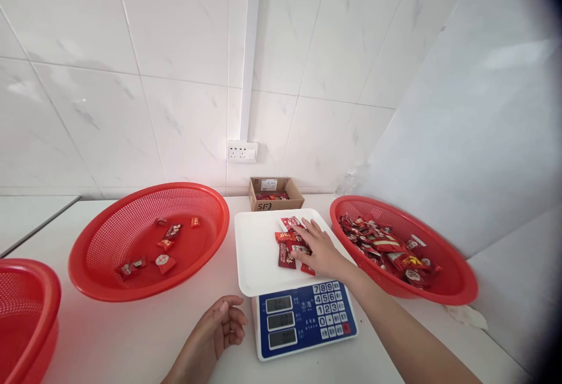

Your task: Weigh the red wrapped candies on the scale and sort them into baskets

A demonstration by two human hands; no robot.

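Note:
A digital scale [302, 319] with a blue keypad panel and a white weighing tray [259, 255] stands in front of me. Several wrapped candies [287, 255], in red and dark red packets, lie in a small pile on the tray. My right hand [322, 249] rests over this pile with its fingers spread, touching the packets and covering some of them. Just left of the scale's display, my left hand [223, 325] hovers with loosely curled fingers and nothing visible in it.
On the left, a red plastic basket [100, 232] has a few candies inside; another red basket [48, 296] is cut off at the edge. A fuller red basket [461, 278] sits right. Behind the scale are a cardboard box [285, 204] and a wall socket [242, 151].

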